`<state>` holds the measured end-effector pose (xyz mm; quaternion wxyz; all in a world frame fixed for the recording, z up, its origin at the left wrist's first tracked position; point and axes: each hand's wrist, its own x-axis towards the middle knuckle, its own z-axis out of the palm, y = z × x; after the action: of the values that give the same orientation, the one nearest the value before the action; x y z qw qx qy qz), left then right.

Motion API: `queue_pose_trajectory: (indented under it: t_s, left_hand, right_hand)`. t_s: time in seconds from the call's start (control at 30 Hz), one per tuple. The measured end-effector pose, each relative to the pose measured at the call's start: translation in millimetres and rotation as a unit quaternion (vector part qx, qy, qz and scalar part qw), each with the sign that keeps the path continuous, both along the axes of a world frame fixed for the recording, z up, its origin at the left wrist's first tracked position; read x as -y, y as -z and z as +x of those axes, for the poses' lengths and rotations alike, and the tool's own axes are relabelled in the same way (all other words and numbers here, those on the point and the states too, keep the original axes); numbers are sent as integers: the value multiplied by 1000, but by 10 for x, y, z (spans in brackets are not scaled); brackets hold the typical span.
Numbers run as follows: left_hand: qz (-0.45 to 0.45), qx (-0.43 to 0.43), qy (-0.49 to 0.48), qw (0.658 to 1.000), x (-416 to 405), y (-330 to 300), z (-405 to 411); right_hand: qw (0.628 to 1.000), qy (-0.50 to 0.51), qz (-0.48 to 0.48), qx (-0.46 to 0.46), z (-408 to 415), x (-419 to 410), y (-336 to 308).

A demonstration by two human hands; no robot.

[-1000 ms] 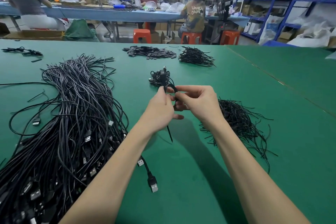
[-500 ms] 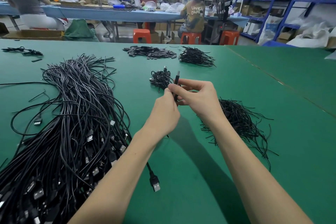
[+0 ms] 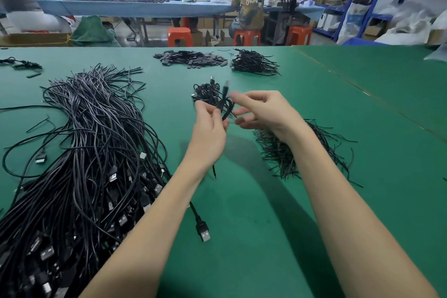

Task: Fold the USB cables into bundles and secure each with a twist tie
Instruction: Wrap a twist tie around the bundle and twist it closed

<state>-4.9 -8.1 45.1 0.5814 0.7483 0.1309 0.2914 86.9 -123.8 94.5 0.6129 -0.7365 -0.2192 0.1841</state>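
- Cable [image 3: 223,104] sits folded in my left hand [image 3: 209,128], lifted higher than a second ago, one plug now sticking up above my fingers.
- Left hand pinches the bundle at its middle; a loose tail hangs below my wrist toward the bench [image 3: 266,237].
- Right hand [image 3: 262,111] has let go of the bundle: fingers now spread and relaxed just beside it, holding nothing I can make out.
- Whether a tie is already round the bundle, I cannot tell; it is too blurred.
- Ties [image 3: 290,152] lie in a heap under my right wrist, so the next one is near.
- Finished bundles [image 3: 205,92] sit just beyond my hands; loose cables [image 3: 84,152] are heaped on the left.
- I judge this bundle is close to done, with many cables left.
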Motion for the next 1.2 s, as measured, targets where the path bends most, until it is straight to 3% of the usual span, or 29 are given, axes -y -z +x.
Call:
queue_pose_trajectory:
  t_s: [0.07, 0.13, 0.2, 0.3, 0.4, 0.6, 0.77, 0.87, 1.03, 1.13, 1.2]
  left_hand:
    - [-91, 14, 13, 996, -53, -14, 22]
    - [-169, 30, 23, 985, -104, -17, 40]
    - [-225, 38, 27, 973, -131, 4, 52]
    - [-258, 33, 25, 965, -93, 29, 44]
    - [-229, 13, 9, 973, -54, 30, 10]
    - [-238, 3, 25, 971, -25, -18, -8]
    - [-239, -1, 27, 971, -6, -26, -29]
    - [-244, -2, 28, 969, -18, -35, -40]
    - [-245, -6, 27, 969, -21, -45, -45]
    - [-225, -19, 24, 974, -8, -35, -45]
    - [-225, -26, 30, 974, -6, -29, -45]
  right_hand:
    - [984, -1, -150, 93, 78, 213, 31]
    - [915, -40, -360, 177, 123, 395, 83]
    - [858, -74, -477, 176, 91, 477, 121]
    - [836, -46, -510, 197, 27, 451, 114]
    - [822, -7, -519, 234, -2, 396, 110]
    - [797, -20, -566, 209, 2, 403, 150]
    - [794, -13, -562, 231, -12, 321, 224]
    - [832, -24, -504, 229, 3, 320, 199]
    - [930, -43, -335, 148, 33, 400, 81]
    - [954, -17, -240, 181, 19, 403, 29]
    - [974, 18, -86, 208, -30, 347, 4]
